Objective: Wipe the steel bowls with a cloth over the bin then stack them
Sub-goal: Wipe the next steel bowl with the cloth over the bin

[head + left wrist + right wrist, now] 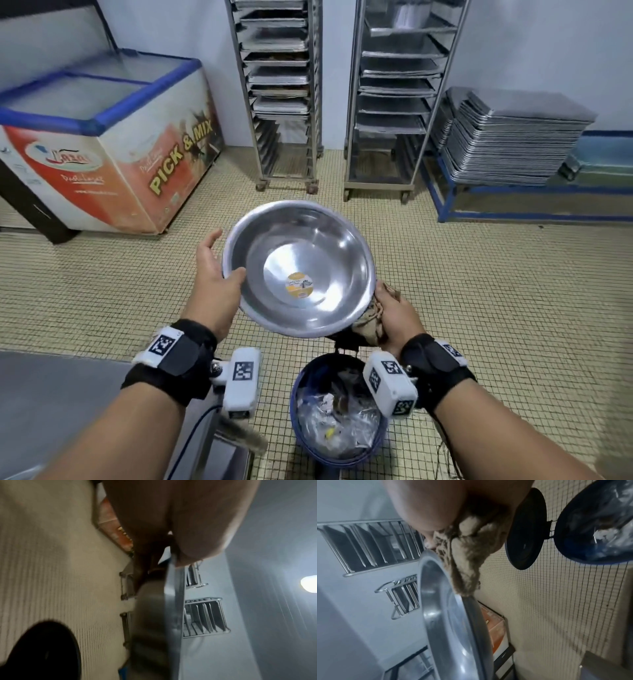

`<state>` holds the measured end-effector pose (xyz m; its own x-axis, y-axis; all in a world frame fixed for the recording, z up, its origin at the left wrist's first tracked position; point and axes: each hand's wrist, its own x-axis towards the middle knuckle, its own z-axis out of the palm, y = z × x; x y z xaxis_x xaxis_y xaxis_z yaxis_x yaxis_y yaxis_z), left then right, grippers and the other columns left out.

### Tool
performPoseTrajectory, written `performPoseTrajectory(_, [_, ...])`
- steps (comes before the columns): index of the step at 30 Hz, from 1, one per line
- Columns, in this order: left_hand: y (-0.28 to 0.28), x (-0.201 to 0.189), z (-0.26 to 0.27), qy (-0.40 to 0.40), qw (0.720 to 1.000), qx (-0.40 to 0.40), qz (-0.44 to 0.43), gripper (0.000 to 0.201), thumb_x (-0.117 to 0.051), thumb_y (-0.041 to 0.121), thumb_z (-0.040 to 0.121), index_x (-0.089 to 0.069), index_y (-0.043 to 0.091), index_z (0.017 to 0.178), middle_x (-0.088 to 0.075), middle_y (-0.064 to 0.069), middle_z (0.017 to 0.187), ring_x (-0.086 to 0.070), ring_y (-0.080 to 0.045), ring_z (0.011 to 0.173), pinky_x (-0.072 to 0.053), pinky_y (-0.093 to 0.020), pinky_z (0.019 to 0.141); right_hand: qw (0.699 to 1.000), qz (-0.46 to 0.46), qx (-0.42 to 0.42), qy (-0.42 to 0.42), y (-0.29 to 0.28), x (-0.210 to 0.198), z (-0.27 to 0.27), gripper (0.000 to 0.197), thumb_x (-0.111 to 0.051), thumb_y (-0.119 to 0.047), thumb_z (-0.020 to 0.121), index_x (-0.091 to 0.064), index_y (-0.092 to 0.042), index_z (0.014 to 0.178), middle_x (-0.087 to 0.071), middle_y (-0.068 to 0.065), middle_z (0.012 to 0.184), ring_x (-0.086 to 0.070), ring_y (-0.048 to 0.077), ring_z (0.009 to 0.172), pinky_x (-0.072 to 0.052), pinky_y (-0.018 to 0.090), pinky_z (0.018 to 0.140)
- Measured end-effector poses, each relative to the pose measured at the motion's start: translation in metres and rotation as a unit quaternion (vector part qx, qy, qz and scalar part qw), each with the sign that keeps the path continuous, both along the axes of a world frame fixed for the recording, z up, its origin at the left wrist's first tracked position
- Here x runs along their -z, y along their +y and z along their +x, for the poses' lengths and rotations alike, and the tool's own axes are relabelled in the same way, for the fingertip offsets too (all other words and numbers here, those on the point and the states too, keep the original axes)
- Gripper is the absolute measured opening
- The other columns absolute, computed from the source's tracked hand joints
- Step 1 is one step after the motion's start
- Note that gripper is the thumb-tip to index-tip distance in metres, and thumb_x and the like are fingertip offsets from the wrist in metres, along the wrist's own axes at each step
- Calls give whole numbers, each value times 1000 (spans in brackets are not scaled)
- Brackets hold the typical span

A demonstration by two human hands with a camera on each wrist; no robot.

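Head view: left hand (219,274) grips steel bowl (301,267) above bin (301,411), right hand (394,317) pinches cloth (368,323) on near-right rim; wiping apparently underway, no stack visible.

chest freezer (113,150) | side: "PICK & MIX" | bowl sticker: unreadable

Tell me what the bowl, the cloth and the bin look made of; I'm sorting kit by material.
The bowl looks like polished stainless steel: mirror glare, thin rolled rim, a round paper-like sticker inside. The cloth seems a fuzzy woven fabric, beige-brown with frayed fibres; which fibre can't be told. The bin looks like blue plastic with a clear, crinkled plastic liner.
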<state>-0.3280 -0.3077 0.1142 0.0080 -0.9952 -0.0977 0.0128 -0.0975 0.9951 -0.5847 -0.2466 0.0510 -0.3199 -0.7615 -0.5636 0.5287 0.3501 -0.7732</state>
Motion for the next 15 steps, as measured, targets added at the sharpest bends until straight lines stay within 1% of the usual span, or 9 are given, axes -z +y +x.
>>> performPoseTrajectory(2, [7,-7,2,-84,993,68,-54,65,-54,-4,98,-41,48,136,-62,2,125,-66,-20,111,-58,-33,89,999,-7,13,-31,-1,-10,-4,36,-64,-32,99,-63,-4,122,-76,23,98,-76,39,77,-61,46,60])
performPoseTrajectory(4, [10,-13,8,-156,973,142,-98,53,-70,10,92,-56,49,125,-59,9,127,-60,-19,119,-55,-42,98,999,-16,25,-32,-2,-15,-9,38,-65,-34,98,-64,-4,122,-74,26,104,-76,37,71,-60,43,55])
performPoseTrajectory(7, [12,-25,16,-235,936,243,-100,67,-99,36,53,-68,49,110,-58,6,121,-59,-14,119,-49,-38,106,998,-32,23,-41,-2,-26,-19,30,-67,-35,97,-64,-10,115,-74,21,99,-74,32,64,-58,37,49])
performPoseTrajectory(8, [10,-26,15,-243,931,251,-109,62,-101,33,48,-71,49,100,-57,4,115,-61,-12,115,-50,-35,106,998,-38,24,-40,-3,-28,-21,30,-67,-35,98,-63,-12,116,-73,20,99,-74,31,67,-58,37,50])
performPoseTrajectory(11, [7,-26,10,-251,930,207,-172,46,-89,3,67,-72,46,77,-56,7,107,-59,-9,109,-49,-32,103,998,-40,28,-37,-10,-34,-22,34,-66,-34,98,-62,-11,123,-76,20,95,-76,34,72,-60,39,55])
performPoseTrajectory(12, [6,-24,7,-242,933,191,-185,48,-85,-2,72,-72,44,75,-56,7,114,-53,-12,123,-43,-33,110,998,-44,31,-38,-12,-35,-21,34,-65,-33,99,-61,-9,123,-76,20,92,-76,34,73,-60,42,57])
performPoseTrajectory(13, [6,-22,4,-239,938,176,-179,46,-83,-2,75,-72,43,75,-54,5,129,-36,-16,143,-33,-37,119,998,-48,33,-39,-13,-38,-19,34,-64,-32,99,-61,-8,124,-77,20,92,-76,35,74,-61,43,58])
performPoseTrajectory(14, [5,-21,2,-237,943,165,-166,44,-82,0,78,-71,42,76,-46,1,147,-9,-15,156,-18,-40,127,997,-51,34,-35,-15,-38,-19,36,-63,-31,100,-60,-6,126,-77,20,93,-76,35,75,-61,43,58])
performPoseTrajectory(15, [6,-21,-1,-240,947,155,-147,42,-81,2,80,-70,43,76,-36,-1,157,14,-12,156,-4,-42,128,998,-51,33,-29,-15,-40,-18,38,-63,-31,101,-60,-4,127,-77,20,94,-76,34,73,-60,42,57])
